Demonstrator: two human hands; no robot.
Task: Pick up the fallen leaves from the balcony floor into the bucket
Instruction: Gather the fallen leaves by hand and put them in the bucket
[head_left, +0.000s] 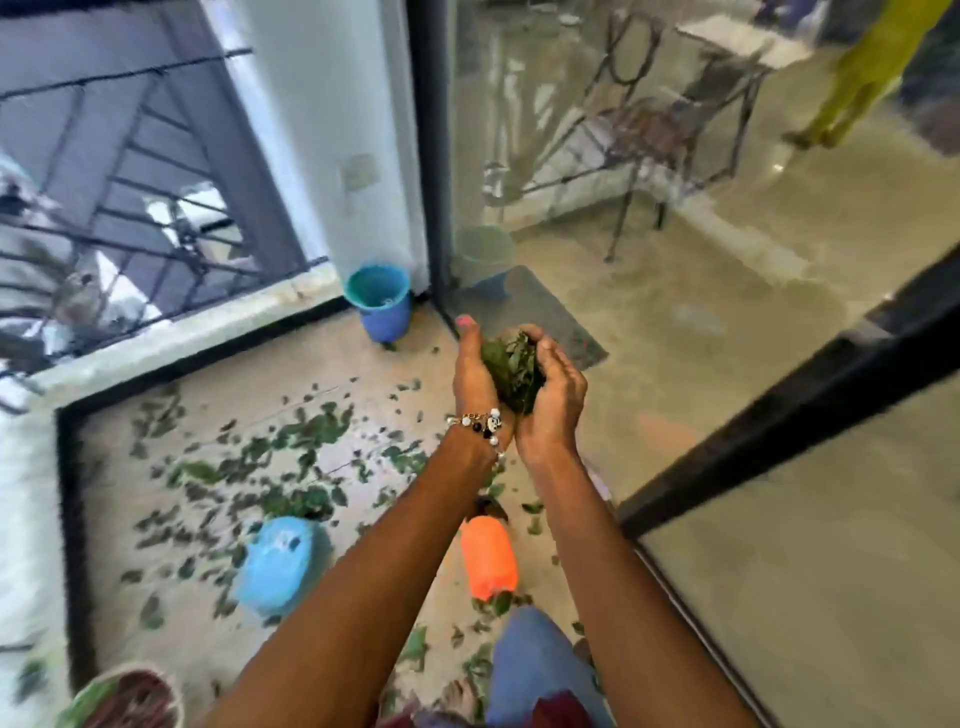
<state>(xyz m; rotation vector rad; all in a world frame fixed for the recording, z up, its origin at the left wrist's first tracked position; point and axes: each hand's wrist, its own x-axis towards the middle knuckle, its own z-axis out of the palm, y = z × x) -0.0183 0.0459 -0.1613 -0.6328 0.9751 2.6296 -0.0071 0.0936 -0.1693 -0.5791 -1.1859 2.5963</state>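
Both my hands are held out in front of me, cupped together around a bunch of green leaves (511, 371). My left hand (475, 382), with a beaded bracelet at the wrist, forms the left side of the cup. My right hand (553, 395) curls round the leaves from the right. The blue bucket (382, 301) stands upright in the far corner of the balcony, beyond and to the left of my hands. Many loose leaves (291, 457) lie scattered over the beige floor to the left below my arms.
A light blue pot (283, 564) and an orange container (488, 558) lie on the floor under my arms. A glass wall with a black frame (779, 415) runs along the right. A black railing (130, 249) and ledge bound the left. A basket (130, 699) sits bottom left.
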